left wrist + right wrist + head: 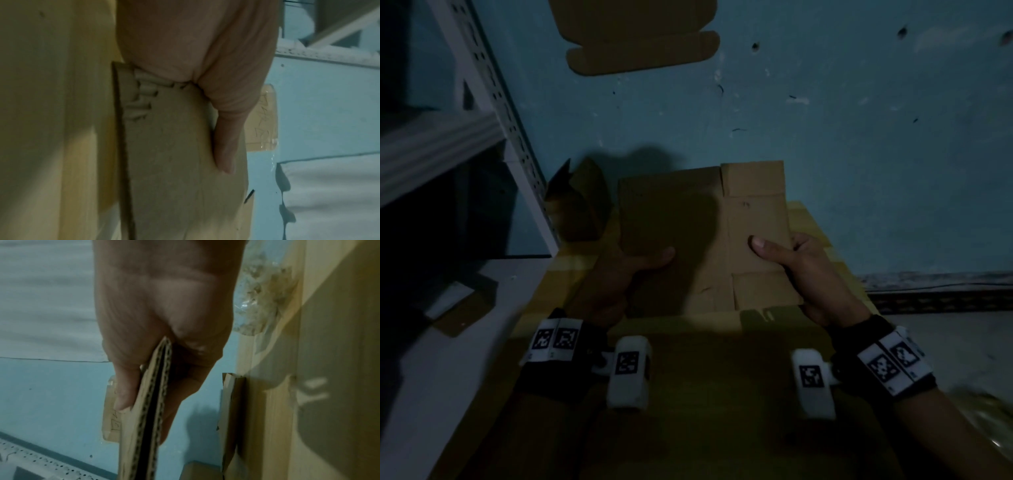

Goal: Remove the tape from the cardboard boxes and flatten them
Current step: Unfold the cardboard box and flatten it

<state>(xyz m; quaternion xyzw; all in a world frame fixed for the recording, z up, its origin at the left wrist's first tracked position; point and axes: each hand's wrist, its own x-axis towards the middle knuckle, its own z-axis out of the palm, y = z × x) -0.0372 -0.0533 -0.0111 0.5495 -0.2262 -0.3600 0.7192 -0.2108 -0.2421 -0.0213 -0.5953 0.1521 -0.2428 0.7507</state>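
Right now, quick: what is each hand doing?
Left hand: grips the left edge of the flattened cardboard box, thumb on top.
Right hand: pinches the same box's right edge, thumb on top.

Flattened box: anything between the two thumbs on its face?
Only bare cardboard of the flattened box between left hand and right hand, head view.

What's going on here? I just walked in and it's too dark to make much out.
A person is holding a flattened cardboard box up in both hands, the left hand gripping its left edge and the right hand its right, thumbs on the near face. The right wrist view shows its layers pressed nearly together. It hangs over a larger box. Another flattened piece lies on the blue floor beyond.
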